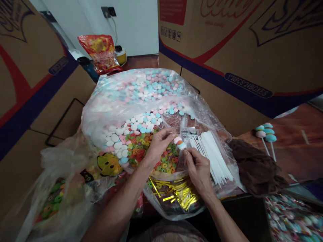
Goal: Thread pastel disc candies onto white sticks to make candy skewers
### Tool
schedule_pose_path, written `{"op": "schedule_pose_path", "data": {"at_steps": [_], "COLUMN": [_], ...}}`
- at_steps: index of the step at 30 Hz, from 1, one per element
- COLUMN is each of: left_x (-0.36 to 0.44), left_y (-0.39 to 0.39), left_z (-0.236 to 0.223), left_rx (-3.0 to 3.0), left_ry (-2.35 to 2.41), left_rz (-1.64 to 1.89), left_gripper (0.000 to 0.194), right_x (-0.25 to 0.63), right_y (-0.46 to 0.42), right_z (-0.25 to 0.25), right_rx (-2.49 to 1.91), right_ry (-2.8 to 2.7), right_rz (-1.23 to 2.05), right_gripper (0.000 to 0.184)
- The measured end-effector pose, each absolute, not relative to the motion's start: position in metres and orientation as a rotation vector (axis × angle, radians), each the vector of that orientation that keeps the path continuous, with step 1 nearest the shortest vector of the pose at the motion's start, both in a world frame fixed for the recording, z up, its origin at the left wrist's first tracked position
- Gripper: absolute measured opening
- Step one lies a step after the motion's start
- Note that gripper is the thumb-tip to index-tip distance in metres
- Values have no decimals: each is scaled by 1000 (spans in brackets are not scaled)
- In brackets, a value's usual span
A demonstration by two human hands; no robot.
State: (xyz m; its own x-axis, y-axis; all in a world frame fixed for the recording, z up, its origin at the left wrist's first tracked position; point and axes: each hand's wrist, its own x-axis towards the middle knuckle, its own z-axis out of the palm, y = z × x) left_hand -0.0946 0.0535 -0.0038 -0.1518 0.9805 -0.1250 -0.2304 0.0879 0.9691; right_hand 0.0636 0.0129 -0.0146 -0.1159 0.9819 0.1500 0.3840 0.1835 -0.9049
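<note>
Handling one candy stack [179,143]; left grip [161,142]; right grip [198,164]; two lollipops [270,138]

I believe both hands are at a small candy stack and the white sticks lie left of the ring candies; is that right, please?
Not quite: in the head view, the white sticks lie right of the ring candies. The left hand and right hand are indeed at the small candy stack.

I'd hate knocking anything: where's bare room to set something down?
Brown tabletop right of the lollipops, in front of the right box. Also a narrower back strip between yellow tub and that box. The middle is crowded: candies, white sticks, left hand, right hand.
</note>
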Motion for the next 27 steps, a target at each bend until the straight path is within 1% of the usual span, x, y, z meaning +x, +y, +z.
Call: {"op": "schedule_pose_path", "data": {"at_steps": [10, 15, 17, 20, 23, 27], "left_x": [-89, -87, -89, -95, -103, -105], "left_y": [52, 66, 83, 117, 152, 180], "left_z": [-10, 1, 6, 10, 5, -8], "left_rx": [789, 868, 968, 1221, 1633, 1748], "left_ry": [1185, 1206, 1238, 1465, 1953, 2061], "left_rz": [1327, 1306, 1288, 1240, 1026, 914], "left_gripper": [32, 31, 26, 19, 19, 19], "right_x": [53, 54, 57, 63, 69, 73], "right_y": [25, 38, 42, 42, 38, 31], "right_z": [-11, -5, -5, -8, -13, -18], "right_rx": [-1337, -1330, -1328, -1335, -1341, -1356], "right_ry": [-1637, -1589, -1535, -1405, -1324, -1297], "right_rz": [863, 923, 960, 1011, 1056, 1065], "right_gripper": [29, 32, 33, 33, 34, 33]}}
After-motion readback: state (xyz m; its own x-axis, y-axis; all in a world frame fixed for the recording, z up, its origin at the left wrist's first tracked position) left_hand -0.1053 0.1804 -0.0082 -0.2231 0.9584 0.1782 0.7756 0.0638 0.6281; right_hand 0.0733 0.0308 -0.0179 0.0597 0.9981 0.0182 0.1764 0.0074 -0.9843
